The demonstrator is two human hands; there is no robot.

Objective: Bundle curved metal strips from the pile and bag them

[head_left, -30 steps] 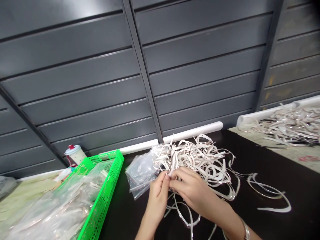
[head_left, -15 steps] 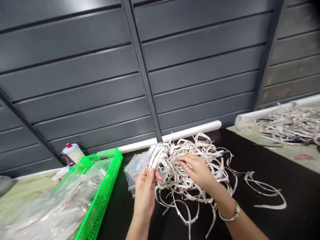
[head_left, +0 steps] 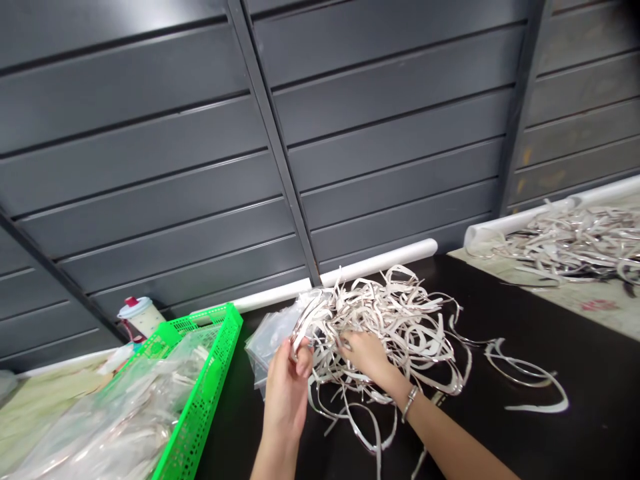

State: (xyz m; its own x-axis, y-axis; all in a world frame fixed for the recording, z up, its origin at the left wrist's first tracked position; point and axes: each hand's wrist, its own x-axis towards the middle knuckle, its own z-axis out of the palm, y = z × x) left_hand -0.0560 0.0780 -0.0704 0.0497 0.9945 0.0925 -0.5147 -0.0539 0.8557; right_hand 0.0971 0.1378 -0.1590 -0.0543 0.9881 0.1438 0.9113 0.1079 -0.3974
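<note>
- Along the dark tabletop [head_left: 590,373], a person is working with both bare hands at a tangled heap of curved white strips [head_left: 395,333], which are showing silvery edges; their material is hard to tell
- Left hand [head_left: 285,393] is raised at the heap's near-left edge, clenching a curved strip [head_left: 303,321] between thumb and fingers, with the strip's far end lying toward the heap
- Right hand [head_left: 367,357] is reaching into the near side of the heap, its fingers sinking among the strips; whether it is gripping any of them cannot be told
- A silver bangle [head_left: 410,403] is sitting on the right wrist
- Clear zip bags [head_left: 273,350] are lying flat just left of the heap, partly beneath the left hand
- A bright green perforated basket [head_left: 220,347] is standing further left, holding a mass of clear bags [head_left: 120,417]
- A lidded plastic cup [head_left: 137,317] is standing just behind the basket
- A second heap of strips [head_left: 570,243] is lying on a pale mat [head_left: 585,297] at the far right
- A white tube [head_left: 380,260] is running along the foot of a grey slatted wall [head_left: 380,133]
</note>
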